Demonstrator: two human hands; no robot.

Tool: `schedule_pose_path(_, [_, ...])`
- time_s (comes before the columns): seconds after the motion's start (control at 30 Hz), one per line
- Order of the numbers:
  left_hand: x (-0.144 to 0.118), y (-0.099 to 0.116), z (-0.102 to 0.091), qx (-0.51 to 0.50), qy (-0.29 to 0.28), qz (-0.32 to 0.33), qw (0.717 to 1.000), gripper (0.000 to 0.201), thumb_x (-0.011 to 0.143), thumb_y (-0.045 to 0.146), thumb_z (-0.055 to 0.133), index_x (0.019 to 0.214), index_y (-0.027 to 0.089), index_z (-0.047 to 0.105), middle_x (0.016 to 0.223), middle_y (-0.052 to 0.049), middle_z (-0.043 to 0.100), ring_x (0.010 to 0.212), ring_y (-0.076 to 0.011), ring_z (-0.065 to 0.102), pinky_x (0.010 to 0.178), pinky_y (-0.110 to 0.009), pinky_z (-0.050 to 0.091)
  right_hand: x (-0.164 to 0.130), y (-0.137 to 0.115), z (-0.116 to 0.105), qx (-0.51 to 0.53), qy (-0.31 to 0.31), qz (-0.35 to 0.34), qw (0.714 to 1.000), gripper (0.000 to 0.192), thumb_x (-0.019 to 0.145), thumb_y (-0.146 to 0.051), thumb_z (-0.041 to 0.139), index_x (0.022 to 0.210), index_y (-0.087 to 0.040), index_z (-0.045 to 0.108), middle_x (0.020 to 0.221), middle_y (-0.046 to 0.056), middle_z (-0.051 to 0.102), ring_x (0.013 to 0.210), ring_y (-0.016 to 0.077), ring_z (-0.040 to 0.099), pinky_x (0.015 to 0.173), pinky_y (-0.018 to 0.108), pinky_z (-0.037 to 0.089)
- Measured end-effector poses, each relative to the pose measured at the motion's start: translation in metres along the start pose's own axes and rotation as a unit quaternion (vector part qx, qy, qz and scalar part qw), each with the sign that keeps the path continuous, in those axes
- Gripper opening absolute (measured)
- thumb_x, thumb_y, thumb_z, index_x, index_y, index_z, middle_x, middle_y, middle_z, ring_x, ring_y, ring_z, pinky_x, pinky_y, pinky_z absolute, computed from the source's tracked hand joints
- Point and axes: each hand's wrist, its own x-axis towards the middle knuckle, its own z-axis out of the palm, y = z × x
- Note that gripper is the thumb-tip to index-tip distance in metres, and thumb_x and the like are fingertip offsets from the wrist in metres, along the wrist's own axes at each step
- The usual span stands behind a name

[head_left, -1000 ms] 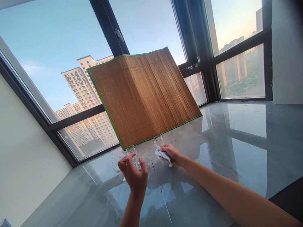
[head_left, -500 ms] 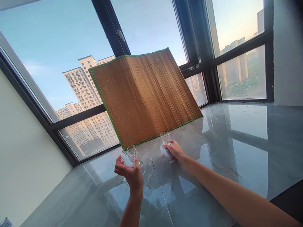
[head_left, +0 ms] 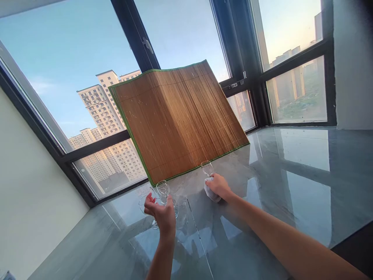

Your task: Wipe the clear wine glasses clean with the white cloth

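Since a second ago: right hand [head_left: 219, 186] with white cloth [head_left: 210, 193] shifted right along desk [head_left: 291, 186], lone glass [head_left: 207, 169] with it. Left hand [head_left: 161, 213] opened, palm up, grip empty, just before two glasses [head_left: 162, 191]. Right grip closed on cloth, touching lone glass. Bamboo mat [head_left: 177, 120] close behind; open desk rightward.

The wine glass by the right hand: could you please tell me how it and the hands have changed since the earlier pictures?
The right hand, holding a white cloth, has slid the wine glass rightward and farther along the glossy counter. The left hand has opened, palm up, near the cluster of glasses. The bamboo mat still leans against the window.
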Motion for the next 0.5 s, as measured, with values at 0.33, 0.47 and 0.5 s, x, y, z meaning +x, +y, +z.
schedule_pose_path(0.33, [0.005, -0.01, 0.003, 0.026, -0.002, 0.02, 0.999, 0.065, 0.069, 0.024, 0.071, 0.123, 0.023, 0.036, 0.121, -0.01, 0.041, 0.116, -0.0269, 0.041, 0.107, -0.048, 0.033, -0.01, -0.005, -0.011, -0.151, 0.002, -0.031, 0.988, 0.025, 0.08, -0.032, 0.057, 0.096, -0.016, 0.068, 0.104, 0.016, 0.071, 0.094, 0.0314, 0.069, 0.07, 0.035, 0.049])
schedule_pose_path(0.47, [0.005, -0.012, 0.004, 0.008, -0.009, 0.01, 1.0, 0.063, 0.07, 0.022, 0.07, 0.123, 0.023, 0.036, 0.125, -0.011, 0.04, 0.121, -0.0271, 0.041, 0.109, -0.047, 0.032, -0.012, -0.006, -0.014, -0.185, -0.007, -0.036, 0.982, 0.03, 0.082, -0.033, 0.055, 0.103, -0.016, 0.069, 0.107, 0.017, 0.07, 0.095, 0.0307, 0.069, 0.071, 0.035, 0.049])
schedule_pose_path(0.5, [0.004, -0.013, 0.004, 0.003, -0.007, 0.005, 1.0, 0.063, 0.07, 0.021, 0.07, 0.123, 0.023, 0.036, 0.125, -0.011, 0.04, 0.122, -0.0271, 0.041, 0.11, -0.047, 0.032, -0.012, -0.007, -0.015, -0.194, -0.012, -0.035, 0.98, 0.031, 0.082, -0.033, 0.055, 0.104, -0.016, 0.069, 0.108, 0.017, 0.07, 0.096, 0.0305, 0.069, 0.072, 0.035, 0.049])
